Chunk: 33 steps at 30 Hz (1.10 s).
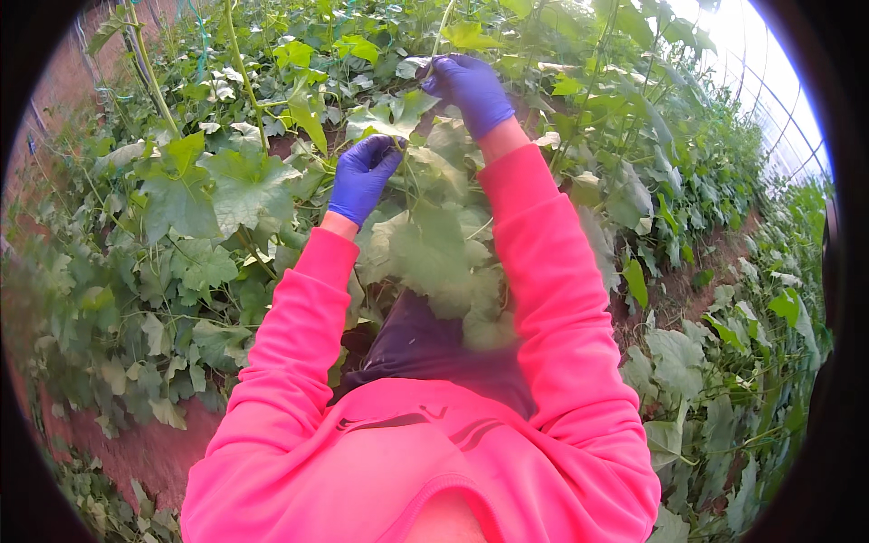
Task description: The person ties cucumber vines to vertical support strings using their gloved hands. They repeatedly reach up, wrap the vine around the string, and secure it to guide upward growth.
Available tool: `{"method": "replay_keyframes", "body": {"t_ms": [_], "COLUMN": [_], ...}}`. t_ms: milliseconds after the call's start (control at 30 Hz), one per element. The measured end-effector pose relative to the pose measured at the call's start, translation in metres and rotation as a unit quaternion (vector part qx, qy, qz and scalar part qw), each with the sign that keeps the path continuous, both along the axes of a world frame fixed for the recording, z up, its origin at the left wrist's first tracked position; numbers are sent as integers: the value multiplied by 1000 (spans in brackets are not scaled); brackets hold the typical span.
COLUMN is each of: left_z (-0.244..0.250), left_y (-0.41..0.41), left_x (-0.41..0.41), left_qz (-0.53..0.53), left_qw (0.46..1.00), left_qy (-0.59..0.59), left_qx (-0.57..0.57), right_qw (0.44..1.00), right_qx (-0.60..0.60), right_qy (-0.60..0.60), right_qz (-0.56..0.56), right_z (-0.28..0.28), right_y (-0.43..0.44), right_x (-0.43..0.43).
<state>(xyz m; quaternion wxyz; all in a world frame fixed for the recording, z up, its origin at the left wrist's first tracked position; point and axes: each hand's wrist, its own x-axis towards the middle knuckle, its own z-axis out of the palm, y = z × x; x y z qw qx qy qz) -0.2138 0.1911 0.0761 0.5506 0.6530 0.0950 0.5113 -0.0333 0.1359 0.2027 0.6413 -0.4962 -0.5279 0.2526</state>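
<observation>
Both hands wear purple disposable gloves and reach into leafy vines. My left hand (364, 175) has thumb and fingers pinched together at a thin green stem (407, 178), just below a pale, sunlit leaf (392, 121). Higher and to the right, my right hand (470, 94) is closed around a green vine stem (445, 26) that rises to the top of the picture. My right fingertips are partly hidden behind the hand. Broad lobed leaves (434, 248) hang beneath my hands, in front of my dark trousers (421, 339).
Upright vine stems (246, 75) stand to the left, with a thin teal string (202, 41) near them. Dense foliage (204, 271) surrounds me. Bare reddish soil (146, 448) shows at lower left. A greenhouse frame with translucent sheeting (774, 75) curves at upper right.
</observation>
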Motion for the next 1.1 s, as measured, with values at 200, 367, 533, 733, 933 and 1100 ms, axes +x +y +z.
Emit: {"method": "replay_keyframes", "body": {"t_ms": [200, 367, 533, 733, 933, 1100], "left_z": [-8, -18, 61, 157, 148, 147], "left_y": [-11, 14, 47, 27, 25, 20], "left_x": [-2, -21, -30, 21, 21, 14], "left_qz": [28, 106, 190, 78, 29, 22], "left_qw": [997, 982, 979, 997, 999, 1000], "left_qy": [-65, -85, -5, 23, -17, -6], "left_qx": [-27, -131, -77, -19, -23, -6], "right_qw": [1000, 999, 998, 983, 978, 988], "right_qx": [-14, 41, 23, -27, -43, -73], "right_qy": [1, -12, -40, -179, 64, 109], "right_qz": [-12, -9, 49, 37, 196, 75], "right_z": [-4, -23, -29, -45, -93, -96], "right_y": [-8, 5, -4, -24, -13, -14], "right_x": [0, -15, -28, -55, -37, -28]}}
